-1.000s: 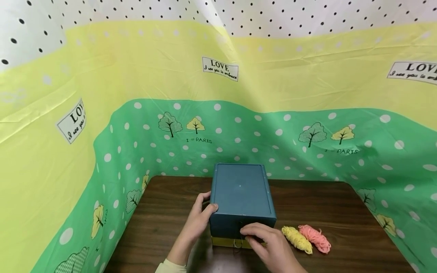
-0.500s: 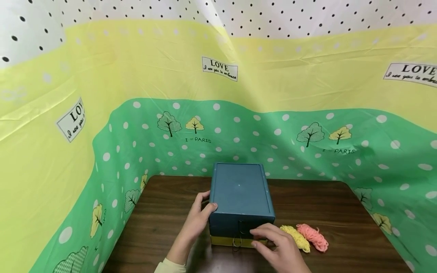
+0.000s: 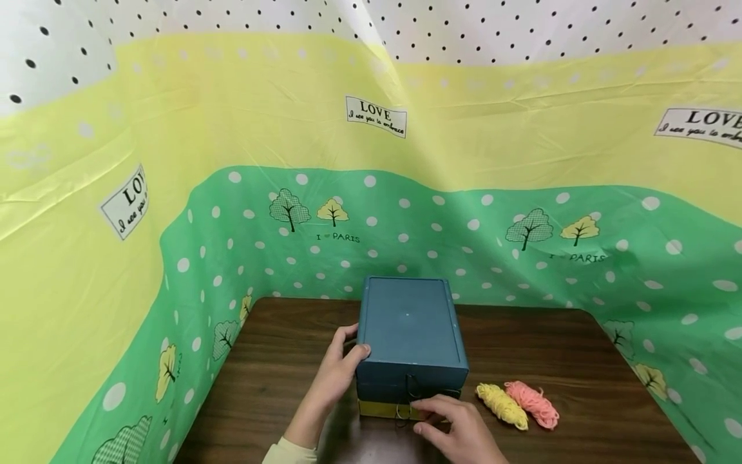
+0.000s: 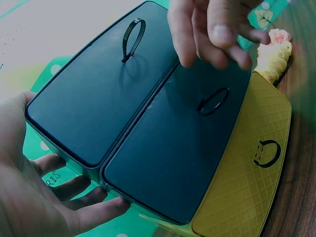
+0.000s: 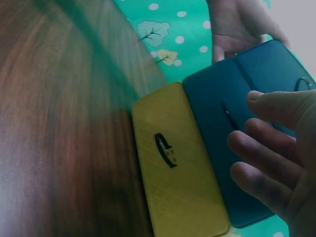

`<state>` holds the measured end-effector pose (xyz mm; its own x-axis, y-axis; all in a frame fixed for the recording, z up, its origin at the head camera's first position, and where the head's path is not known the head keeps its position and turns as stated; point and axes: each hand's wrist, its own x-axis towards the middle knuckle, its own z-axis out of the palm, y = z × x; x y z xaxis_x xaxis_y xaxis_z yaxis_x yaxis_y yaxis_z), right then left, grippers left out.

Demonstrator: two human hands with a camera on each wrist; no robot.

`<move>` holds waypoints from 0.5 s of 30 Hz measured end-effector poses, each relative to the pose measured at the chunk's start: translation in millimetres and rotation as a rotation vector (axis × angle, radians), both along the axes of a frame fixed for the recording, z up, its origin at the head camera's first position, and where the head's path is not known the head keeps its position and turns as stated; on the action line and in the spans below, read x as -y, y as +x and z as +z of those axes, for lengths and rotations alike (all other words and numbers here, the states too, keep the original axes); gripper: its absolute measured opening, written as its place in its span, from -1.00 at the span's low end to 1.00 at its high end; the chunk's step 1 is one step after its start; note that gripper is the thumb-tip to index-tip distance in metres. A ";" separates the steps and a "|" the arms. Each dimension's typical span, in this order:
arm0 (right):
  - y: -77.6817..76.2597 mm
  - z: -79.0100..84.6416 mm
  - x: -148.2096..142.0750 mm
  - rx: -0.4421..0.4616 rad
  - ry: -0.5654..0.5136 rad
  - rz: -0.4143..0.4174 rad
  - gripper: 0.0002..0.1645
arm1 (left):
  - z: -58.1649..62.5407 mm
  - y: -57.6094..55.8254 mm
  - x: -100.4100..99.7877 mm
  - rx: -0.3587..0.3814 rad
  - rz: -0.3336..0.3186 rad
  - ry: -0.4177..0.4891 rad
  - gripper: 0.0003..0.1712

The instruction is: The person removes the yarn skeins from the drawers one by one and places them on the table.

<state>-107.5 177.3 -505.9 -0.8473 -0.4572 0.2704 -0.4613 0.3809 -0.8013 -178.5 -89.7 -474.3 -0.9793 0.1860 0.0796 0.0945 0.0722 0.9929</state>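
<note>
In front of me stands a stacked drawer box (image 3: 408,322) with a blue top. Its front has two dark blue drawers, an upper drawer (image 4: 103,94) and a middle drawer (image 4: 163,153), above a yellow quilted drawer (image 4: 242,173). Each front carries a thin black loop handle; the middle loop (image 4: 214,101) sticks out. My left hand (image 3: 336,370) rests against the box's left side, fingers extended along it and thumb at the top front corner. My right hand (image 3: 455,425) hovers before the middle drawer, fingers loosely bent and holding nothing, fingertips near that loop.
To the right of the box, a yellow yarn bundle (image 3: 502,406) and a pink yarn bundle (image 3: 533,404) lie side by side on the dark wooden table (image 3: 556,348). A patterned curtain (image 3: 324,258) surrounds the table at the back and sides.
My right hand has left the upper drawer's loop, drawn back to the right, then come down and left toward the middle loop. My left hand has stayed on the box.
</note>
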 end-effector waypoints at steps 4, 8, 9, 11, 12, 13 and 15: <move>-5.3 -6.3 1.7 0.076 0.004 0.040 -0.59 | -0.3 -1.0 -0.4 0.007 0.000 -0.001 -0.40; -9.5 -11.3 3.7 0.142 0.022 0.065 -0.55 | -1.4 -2.1 -0.5 0.024 0.005 0.001 -0.41; -10.3 -12.2 4.5 0.148 0.028 0.069 -0.55 | -1.6 -2.2 -0.5 0.025 0.005 0.000 -0.41; -11.9 -14.4 5.7 0.149 0.041 0.080 -0.55 | -2.0 -2.3 -0.2 0.024 0.007 -0.003 -0.40; -12.5 -15.4 6.4 0.145 0.047 0.083 -0.56 | -2.1 -2.3 -0.1 0.024 0.008 -0.004 -0.40; -12.9 -16.5 6.9 0.139 0.052 0.085 -0.56 | -2.2 -2.3 0.1 0.024 0.009 -0.005 -0.40; -14.2 -18.5 7.7 0.132 0.057 0.087 -0.57 | -2.1 -2.1 0.4 0.025 0.010 -0.006 -0.40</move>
<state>-121.7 169.6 -524.4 -0.8304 -0.5416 0.1310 -0.3867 0.3909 -0.8353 -180.6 -90.1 -476.4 -0.9828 0.1763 0.0541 0.0688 0.0786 0.9945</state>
